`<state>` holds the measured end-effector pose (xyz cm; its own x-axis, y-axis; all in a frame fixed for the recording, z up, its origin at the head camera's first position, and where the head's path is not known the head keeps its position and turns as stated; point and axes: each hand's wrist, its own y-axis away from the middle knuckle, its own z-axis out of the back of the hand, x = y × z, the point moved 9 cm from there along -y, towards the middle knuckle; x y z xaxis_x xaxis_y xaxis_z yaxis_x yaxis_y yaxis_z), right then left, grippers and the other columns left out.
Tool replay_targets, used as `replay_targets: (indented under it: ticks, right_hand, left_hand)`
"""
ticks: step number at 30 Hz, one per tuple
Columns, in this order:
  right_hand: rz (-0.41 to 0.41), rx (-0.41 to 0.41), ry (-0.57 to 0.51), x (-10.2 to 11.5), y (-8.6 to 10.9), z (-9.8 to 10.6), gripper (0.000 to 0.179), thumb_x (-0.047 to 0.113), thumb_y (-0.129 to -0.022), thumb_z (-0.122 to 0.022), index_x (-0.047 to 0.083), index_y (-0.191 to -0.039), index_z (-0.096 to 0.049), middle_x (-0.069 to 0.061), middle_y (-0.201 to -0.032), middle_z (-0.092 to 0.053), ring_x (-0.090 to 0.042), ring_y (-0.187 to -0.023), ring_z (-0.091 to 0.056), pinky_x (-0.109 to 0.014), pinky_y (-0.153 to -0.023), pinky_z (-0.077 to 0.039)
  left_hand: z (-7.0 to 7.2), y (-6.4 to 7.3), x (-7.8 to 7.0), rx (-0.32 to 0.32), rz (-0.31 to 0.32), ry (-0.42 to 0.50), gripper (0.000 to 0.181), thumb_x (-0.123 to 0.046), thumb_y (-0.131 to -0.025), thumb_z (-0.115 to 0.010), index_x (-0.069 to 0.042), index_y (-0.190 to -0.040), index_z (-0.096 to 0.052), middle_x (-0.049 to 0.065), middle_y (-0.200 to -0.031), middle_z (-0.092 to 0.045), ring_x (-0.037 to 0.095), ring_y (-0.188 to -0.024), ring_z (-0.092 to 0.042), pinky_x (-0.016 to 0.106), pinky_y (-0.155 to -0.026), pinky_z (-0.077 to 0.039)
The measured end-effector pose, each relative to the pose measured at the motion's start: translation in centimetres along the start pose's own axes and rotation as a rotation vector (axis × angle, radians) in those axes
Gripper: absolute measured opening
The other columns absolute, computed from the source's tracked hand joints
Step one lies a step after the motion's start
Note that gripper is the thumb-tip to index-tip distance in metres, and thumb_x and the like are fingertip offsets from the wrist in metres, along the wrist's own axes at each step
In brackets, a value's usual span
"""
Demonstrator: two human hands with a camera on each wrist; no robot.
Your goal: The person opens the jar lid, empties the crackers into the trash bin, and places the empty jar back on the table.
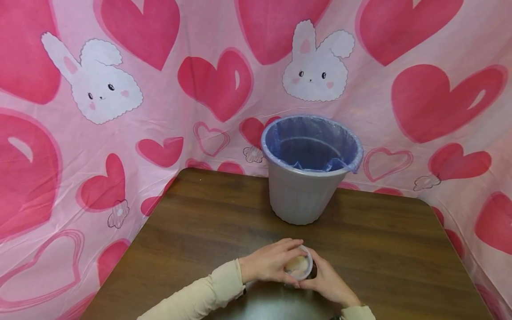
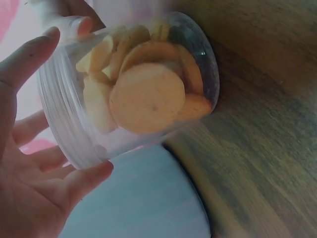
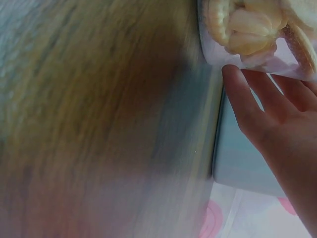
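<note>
A clear plastic jar [image 2: 148, 99] of round golden biscuits [image 2: 147, 98] stands on the table between my two hands. My left hand [image 1: 274, 261] reaches over the top, its fingers and thumb spread round the ridged lid [image 2: 69, 109]. From the other side my right hand [image 1: 326, 278] holds the jar's wall, thumb towards me and fingers on the far side. In the right wrist view the fingers [image 3: 272, 99] lie along the jar's side, and more biscuits [image 3: 247, 29] show through the plastic. The head view looks down on the pale round top, partly covered by my left hand.
Behind the jar stands a light grey bin [image 1: 300, 195] with a blue bag liner [image 1: 276, 138] folded over its rim. The brown wooden table [image 1: 208, 213] ends at a pink cloth backdrop [image 1: 168, 111] with hearts and rabbits.
</note>
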<state>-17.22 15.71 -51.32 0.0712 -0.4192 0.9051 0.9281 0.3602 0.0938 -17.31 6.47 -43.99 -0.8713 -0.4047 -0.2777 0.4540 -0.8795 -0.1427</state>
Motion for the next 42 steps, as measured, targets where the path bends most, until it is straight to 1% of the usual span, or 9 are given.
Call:
replay_targets:
  ticks: [7, 13, 20, 23, 28, 31, 33, 37, 42]
  right_hand:
    - [-0.002, -0.001, -0.011, 0.1, 0.0, 0.0, 0.085, 0.035, -0.064, -0.078, 0.033, -0.135, -0.030, 0.004, -0.127, -0.048, -0.014, -0.105, -0.052, -0.025, -0.085, -0.043]
    - [0.007, -0.007, 0.009, 0.1, 0.0, 0.1, 0.085, 0.037, -0.064, -0.077, 0.031, -0.135, -0.030, 0.004, -0.128, -0.048, -0.013, -0.106, -0.052, -0.025, -0.086, -0.043]
    - [0.016, -0.008, 0.031, 0.1, 0.0, 0.2, 0.085, 0.039, -0.065, -0.076, 0.030, -0.135, -0.031, 0.004, -0.129, -0.048, -0.013, -0.106, -0.052, -0.024, -0.086, -0.043]
    - [0.025, -0.003, 0.037, 0.1, 0.1, 0.1, 0.084, 0.039, -0.065, -0.076, 0.030, -0.136, -0.030, 0.002, -0.129, -0.048, -0.013, -0.107, -0.052, -0.024, -0.086, -0.043]
    - [0.022, 0.011, 0.017, 0.0, 0.1, 0.0, 0.083, 0.038, -0.066, -0.076, 0.032, -0.135, -0.031, 0.006, -0.129, -0.047, -0.013, -0.109, -0.051, -0.025, -0.088, -0.042]
    - [0.022, 0.006, 0.018, 0.0, 0.1, 0.0, 0.082, 0.038, -0.065, -0.077, 0.033, -0.134, -0.032, 0.008, -0.128, -0.048, -0.013, -0.109, -0.050, -0.026, -0.088, -0.042]
    - [0.024, 0.007, 0.015, 0.0, 0.1, 0.0, 0.083, 0.038, -0.064, -0.077, 0.033, -0.134, -0.032, 0.008, -0.129, -0.048, -0.013, -0.109, -0.050, -0.027, -0.089, -0.042]
    - [0.023, 0.012, 0.017, 0.1, 0.1, -0.1, 0.083, 0.038, -0.065, -0.077, 0.032, -0.134, -0.031, 0.006, -0.129, -0.048, -0.014, -0.109, -0.050, -0.026, -0.087, -0.043]
    - [0.021, 0.033, 0.014, 0.2, 0.1, -0.2, 0.084, 0.036, -0.067, -0.076, 0.028, -0.136, -0.029, 0.002, -0.126, -0.049, -0.014, -0.105, -0.052, -0.024, -0.084, -0.044]
  left_hand:
    - [0.1, 0.1, -0.2, -0.045, 0.028, -0.058, 0.068, -0.055, -0.073, -0.063, -0.019, -0.127, -0.045, 0.009, -0.139, -0.038, 0.020, -0.125, -0.039, 0.027, -0.097, -0.040]
    - [0.1, 0.3, -0.3, -0.063, 0.050, -0.084, 0.066, -0.058, -0.075, -0.059, -0.019, -0.126, -0.046, 0.009, -0.139, -0.038, 0.019, -0.124, -0.040, 0.027, -0.092, -0.045]
    - [0.0, 0.3, -0.3, -0.048, 0.075, -0.059, 0.066, -0.059, -0.075, -0.057, -0.020, -0.127, -0.044, 0.008, -0.141, -0.035, 0.019, -0.126, -0.038, 0.028, -0.087, -0.048]
    - [0.0, 0.3, -0.3, -0.041, 0.069, -0.039, 0.067, -0.059, -0.075, -0.056, -0.020, -0.128, -0.043, 0.009, -0.141, -0.034, 0.019, -0.126, -0.037, 0.028, -0.089, -0.046]
    - [-0.6, 0.4, 0.3, 0.058, 0.036, 0.065, 0.074, -0.062, -0.073, -0.056, -0.023, -0.133, -0.036, 0.006, -0.145, -0.025, 0.018, -0.130, -0.030, 0.029, -0.096, -0.041]
    - [-0.7, 0.3, 0.8, 0.137, 0.026, 0.140, 0.078, -0.058, -0.071, -0.061, -0.025, -0.136, -0.032, 0.003, -0.147, -0.020, 0.016, -0.131, -0.027, 0.030, -0.097, -0.039]
    - [-0.6, 0.2, 1.0, 0.168, 0.019, 0.172, 0.080, -0.053, -0.070, -0.066, -0.025, -0.136, -0.031, 0.003, -0.147, -0.019, 0.017, -0.131, -0.027, 0.033, -0.099, -0.038]
    - [-0.4, 0.0, 1.2, 0.203, 0.010, 0.218, 0.084, -0.042, -0.069, -0.073, -0.023, -0.138, -0.028, 0.003, -0.148, -0.018, 0.019, -0.131, -0.027, 0.036, -0.100, -0.036]
    - [-0.2, -0.5, 1.3, 0.202, -0.027, 0.196, 0.091, -0.037, -0.067, -0.077, -0.020, -0.140, -0.025, 0.002, -0.148, -0.018, 0.017, -0.133, -0.025, 0.036, -0.102, -0.034]
